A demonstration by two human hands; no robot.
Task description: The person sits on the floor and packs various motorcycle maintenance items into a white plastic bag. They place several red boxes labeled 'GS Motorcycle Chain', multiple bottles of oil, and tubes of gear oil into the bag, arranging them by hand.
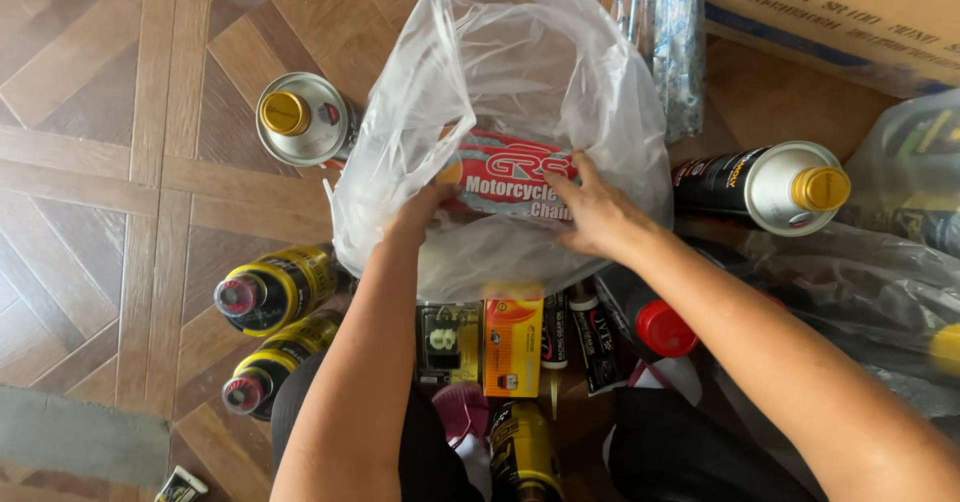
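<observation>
A clear plastic bag (520, 72) stands open on the wooden floor in front of me. Inside it lies a red and white packaged box (510, 177). My left hand (420, 212) reaches into the bag's mouth and grips the box's left end. My right hand (595, 212) holds the box's right end, fingers spread over it. Both forearms come up from the bottom of the view.
Silver cans with gold caps stand at left (300, 117) and lie at right (770, 187). Two yellow-black bottles (275, 287) lie at left. Small packages, an orange box (512, 347) and a red-capped bottle (665, 330) sit near my knees. A cardboard carton (840, 12) is top right.
</observation>
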